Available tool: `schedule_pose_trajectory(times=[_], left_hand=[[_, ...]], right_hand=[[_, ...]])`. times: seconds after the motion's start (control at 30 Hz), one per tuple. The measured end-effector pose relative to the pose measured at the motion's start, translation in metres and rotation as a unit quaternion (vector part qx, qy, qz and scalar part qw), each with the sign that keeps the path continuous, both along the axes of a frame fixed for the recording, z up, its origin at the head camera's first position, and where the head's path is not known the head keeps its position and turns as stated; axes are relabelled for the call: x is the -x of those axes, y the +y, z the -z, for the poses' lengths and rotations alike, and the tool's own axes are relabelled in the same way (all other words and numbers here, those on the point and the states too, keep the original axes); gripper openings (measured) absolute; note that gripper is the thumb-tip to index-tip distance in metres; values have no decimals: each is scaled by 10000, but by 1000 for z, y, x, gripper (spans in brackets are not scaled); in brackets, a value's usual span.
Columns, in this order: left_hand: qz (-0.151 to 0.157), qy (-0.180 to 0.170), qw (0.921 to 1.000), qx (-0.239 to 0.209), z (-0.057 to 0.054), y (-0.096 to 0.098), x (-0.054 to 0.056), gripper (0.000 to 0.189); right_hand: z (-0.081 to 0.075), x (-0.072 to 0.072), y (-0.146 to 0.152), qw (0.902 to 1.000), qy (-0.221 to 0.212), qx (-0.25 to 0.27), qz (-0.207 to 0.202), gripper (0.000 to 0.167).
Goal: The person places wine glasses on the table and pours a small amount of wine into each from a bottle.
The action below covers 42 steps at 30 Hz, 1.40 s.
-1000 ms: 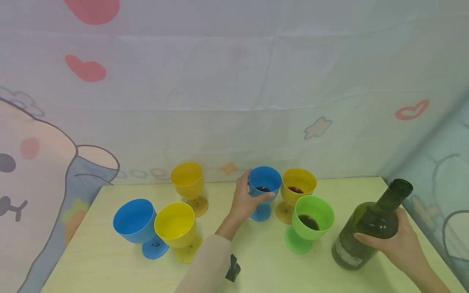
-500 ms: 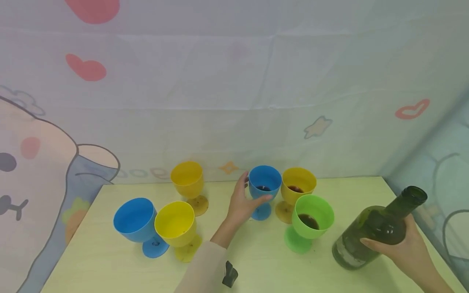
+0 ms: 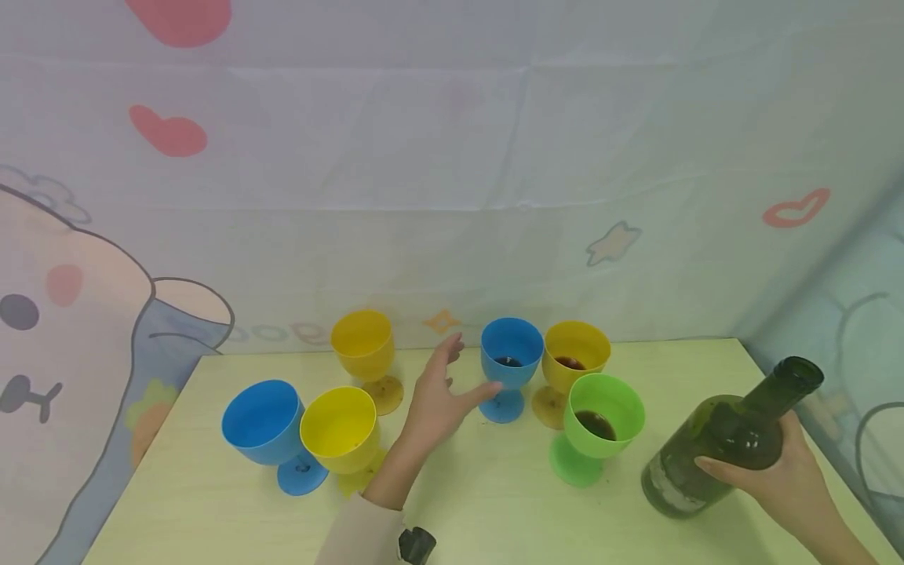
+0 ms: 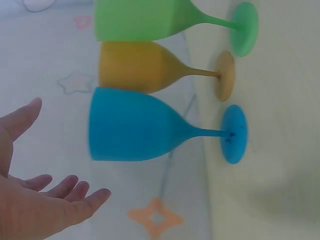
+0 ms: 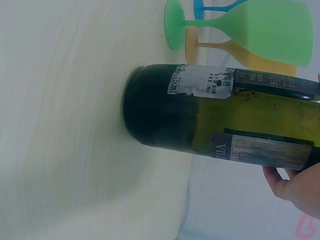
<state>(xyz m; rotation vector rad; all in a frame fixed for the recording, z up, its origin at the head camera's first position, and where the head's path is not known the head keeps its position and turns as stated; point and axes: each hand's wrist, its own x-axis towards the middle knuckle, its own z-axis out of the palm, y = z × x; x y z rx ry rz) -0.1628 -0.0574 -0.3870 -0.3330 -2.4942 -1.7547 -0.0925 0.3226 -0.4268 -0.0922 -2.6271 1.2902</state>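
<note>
My left hand (image 3: 434, 404) is open, fingers and thumb spread, just left of a blue goblet (image 3: 514, 377) with a little dark liquid in it. In the left wrist view a gap shows between the fingers and that goblet's bowl. Close by it stand an amber-yellow goblet (image 3: 586, 375) and a light green goblet (image 3: 614, 396), each also with dark liquid inside. At the right, my right hand (image 3: 798, 486) grips a dark green wine bottle (image 3: 713, 439) around its upper body. The bottle leans to the right; in the right wrist view liquid (image 5: 155, 110) fills its lower part.
On the left of the table (image 3: 494, 502) stand a blue goblet (image 3: 257, 424), a bright yellow goblet (image 3: 339, 431) and an amber-yellow goblet (image 3: 363, 349), with no liquid seen inside. A printed cloth (image 3: 395, 157) hangs behind the table's back edge.
My left hand has let go of the blue goblet and moved left, away from it. The bottle in my right hand has tilted farther to the right.
</note>
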Motion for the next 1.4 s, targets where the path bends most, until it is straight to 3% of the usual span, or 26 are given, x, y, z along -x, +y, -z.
schedule_pose_trajectory(times=[0.3,0.43,0.73,0.93,1.13,1.4], left_hand=[[36,-68,9999,95,-30,-32,-26,79],[-84,-246,9993,274,-42,-49,-36,81],[-375,-165,9968,688,-60,-81,-56,78],[-593,-322,9924,1025,-60,-101,-67,78],[-774,-536,9878,1241,-53,-119,-72,81],[-827,-782,9820,1505,-43,-130,-76,85]], right_hand=[[0,0,0,9999,3,66,-142,90],[-1,1,0,9998,14,84,-183,90],[0,0,1,9998,-10,87,-152,91],[-1,-1,0,9999,-63,85,-123,92],[-1,-2,-1,9998,-167,14,-77,94],[0,-1,0,9998,21,88,-153,93]])
